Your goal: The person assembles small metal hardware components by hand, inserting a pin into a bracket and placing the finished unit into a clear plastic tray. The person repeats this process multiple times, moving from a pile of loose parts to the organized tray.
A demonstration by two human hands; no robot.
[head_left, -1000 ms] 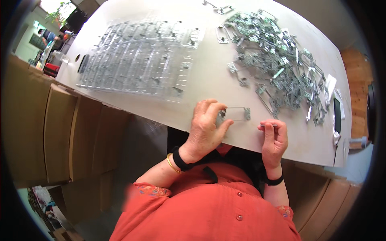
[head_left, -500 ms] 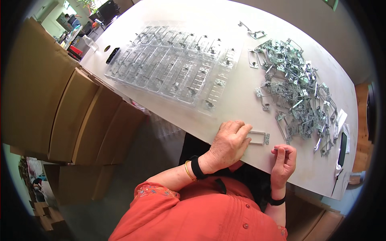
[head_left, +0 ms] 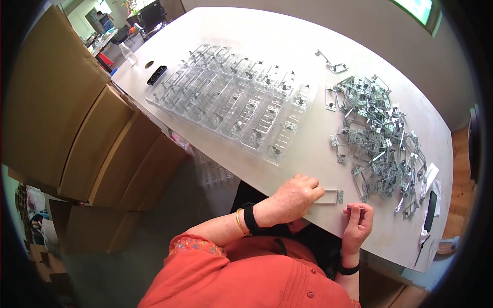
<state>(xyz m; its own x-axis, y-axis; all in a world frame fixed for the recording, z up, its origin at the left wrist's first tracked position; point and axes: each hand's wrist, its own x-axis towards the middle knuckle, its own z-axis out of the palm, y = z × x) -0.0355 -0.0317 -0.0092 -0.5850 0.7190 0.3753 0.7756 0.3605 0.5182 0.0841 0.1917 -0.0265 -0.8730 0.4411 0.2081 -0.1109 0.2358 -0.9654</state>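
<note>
A flat metal bracket (head_left: pixel 332 191), shaped like a narrow open frame, lies near the table's front edge. My left hand (head_left: pixel 291 200) is closed at the bracket's left end and covers that end; its fingertips are partly hidden. To the right of the bracket, my right hand (head_left: pixel 357 225) pinches a small, thin, light strip (head_left: pixel 355 208) between thumb and fingers. Only the strip's edge shows, so its kind cannot be made out. Beyond the right hand spreads a tangled heap of similar metal brackets (head_left: pixel 377 128).
Clear plastic trays (head_left: pixel 221 97) with metal brackets in their compartments stand at the left of the white table (head_left: pixel 277 31). Beside them are a black box-shaped object (head_left: pixel 157 75) and a clear bottle (head_left: pixel 128 54). A black-handled tool (head_left: pixel 430 210) lies at the right edge. Cardboard boxes (head_left: pixel 77 138) are stacked left.
The view has tilted, so the table sits lower in the picture. My left hand's fingers have drawn closer together at the bracket's end. My right hand keeps its pinch.
</note>
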